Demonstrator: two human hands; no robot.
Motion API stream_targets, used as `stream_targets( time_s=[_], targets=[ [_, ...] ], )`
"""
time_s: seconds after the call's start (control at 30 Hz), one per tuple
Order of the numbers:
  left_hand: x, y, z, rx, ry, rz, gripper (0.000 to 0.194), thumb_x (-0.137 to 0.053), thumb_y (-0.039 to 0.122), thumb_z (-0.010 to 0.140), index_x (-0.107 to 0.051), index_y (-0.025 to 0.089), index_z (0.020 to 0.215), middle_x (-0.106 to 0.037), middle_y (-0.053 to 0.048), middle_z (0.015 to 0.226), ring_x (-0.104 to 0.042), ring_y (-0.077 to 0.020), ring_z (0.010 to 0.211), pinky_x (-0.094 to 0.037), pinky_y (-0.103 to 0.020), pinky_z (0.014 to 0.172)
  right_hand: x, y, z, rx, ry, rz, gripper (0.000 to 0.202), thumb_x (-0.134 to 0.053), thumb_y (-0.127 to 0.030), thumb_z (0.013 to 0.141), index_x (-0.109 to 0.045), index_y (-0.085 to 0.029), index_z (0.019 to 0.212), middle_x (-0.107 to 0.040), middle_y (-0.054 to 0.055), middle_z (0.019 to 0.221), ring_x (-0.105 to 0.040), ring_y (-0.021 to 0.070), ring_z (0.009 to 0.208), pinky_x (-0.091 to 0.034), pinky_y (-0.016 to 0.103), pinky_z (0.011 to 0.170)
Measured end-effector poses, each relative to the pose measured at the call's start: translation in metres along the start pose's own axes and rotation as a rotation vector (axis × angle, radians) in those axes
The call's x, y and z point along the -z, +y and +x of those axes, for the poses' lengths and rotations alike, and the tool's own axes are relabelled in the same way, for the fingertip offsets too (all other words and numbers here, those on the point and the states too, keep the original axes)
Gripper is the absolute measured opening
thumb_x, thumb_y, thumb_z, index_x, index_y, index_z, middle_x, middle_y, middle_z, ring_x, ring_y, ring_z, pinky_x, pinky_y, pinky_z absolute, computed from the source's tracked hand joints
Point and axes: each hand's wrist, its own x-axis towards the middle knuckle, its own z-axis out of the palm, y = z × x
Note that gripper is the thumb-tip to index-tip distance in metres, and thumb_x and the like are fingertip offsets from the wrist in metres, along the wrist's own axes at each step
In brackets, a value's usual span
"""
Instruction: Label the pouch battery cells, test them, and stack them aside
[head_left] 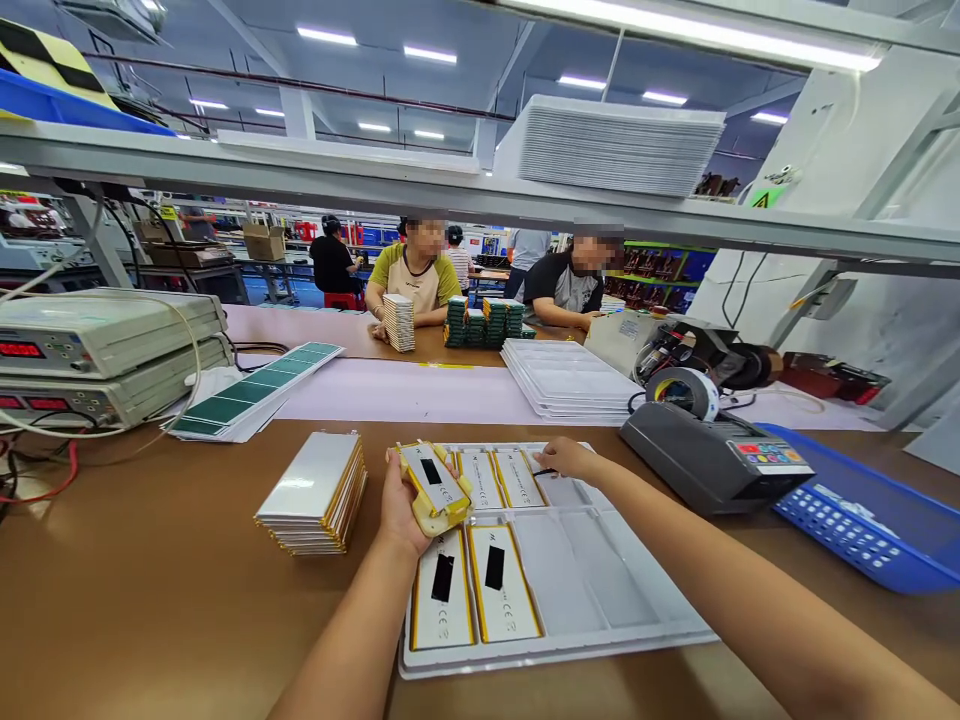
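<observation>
My left hand (pixel 403 508) is closed around a yellow holder (pixel 441 520) with a flat pouch battery cell (pixel 430 472) in it. This cell is white with gold edges and has a black patch on its face. My right hand (pixel 568 460) is closed over the far side of the white compartment tray (pixel 615 645), fingers pinching a thin dark piece (pixel 546 472) whose kind I cannot make out. Two cells with black patches lie in the near row, one being this battery cell (pixel 504 582). Behind them, two cells (pixel 519 478) without a visible patch sit by my right hand.
Left of the tray stands a stack of battery cells (pixel 313 490). A grey tape dispenser (pixel 705 455) and a blue basket (pixel 870 530) are at right. Stacked trays (pixel 570 380), green sheets (pixel 259 390) and meters (pixel 105 350) lie farther back. Co-workers sit opposite, beyond a low overhead shelf (pixel 420 200).
</observation>
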Motion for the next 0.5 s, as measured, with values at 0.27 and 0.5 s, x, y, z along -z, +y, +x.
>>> stream_targets(
  time_s=[0.27, 0.5],
  targets=[
    [0.009, 0.001, 0.0, 0.025, -0.127, -0.018, 0.053, -0.049, 0.059, 0.068, -0.058, 0.013, 0.09, -0.063, -0.012, 0.075, -0.061, -0.0264, 0.072, -0.046, -0.045, 0.069, 0.02, -0.042, -0.009, 0.0, -0.057, 0.286, 0.025, -0.049, -0.034, 0.079, -0.049, -0.015, 0.062, -0.04, -0.005, 0.046, -0.034, 0.0062, 0.041, -0.026, 0.019, 0.04],
    [0.0, -0.004, -0.007, 0.056, -0.236, 0.01, 0.059, -0.041, 0.06, 0.073, -0.057, 0.012, 0.102, -0.065, -0.014, 0.089, -0.061, -0.0281, 0.08, -0.044, -0.045, 0.074, 0.017, -0.115, -0.036, 0.253, -0.145, 0.566, 0.016, -0.049, -0.024, 0.078, -0.053, -0.014, 0.067, -0.049, -0.002, 0.056, -0.039, 0.0068, 0.048, -0.031, 0.019, 0.047]
  ],
)
